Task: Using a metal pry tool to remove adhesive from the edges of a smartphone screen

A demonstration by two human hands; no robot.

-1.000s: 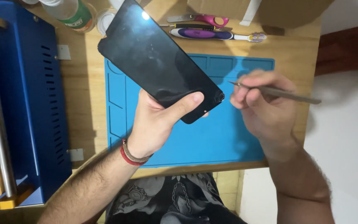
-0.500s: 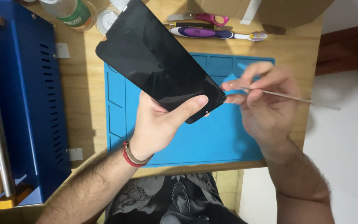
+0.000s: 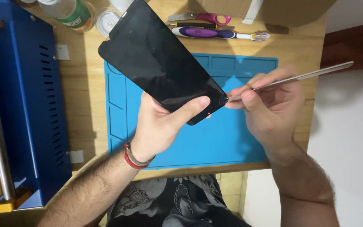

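Black phone screen panel (image 3: 160, 63): flat, glossy, rounded corners, faint glare on face. Held up off surface, tilted diagonally, far end toward upper left, near end toward lower right. Near end gripped from below, thumb laid across lower face. Thin metal pry tool (image 3: 290, 79): slim, silver, straight, flat blade. Lies slanted, free end up to right, pointed tip down to left. Tip touching panel's lower right corner at edge.

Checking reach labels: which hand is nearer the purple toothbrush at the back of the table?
Right. The right hand, holding a thin metal tool, sits below the toothbrush head. The left hand, gripping the black screen panel, is lower and further left.
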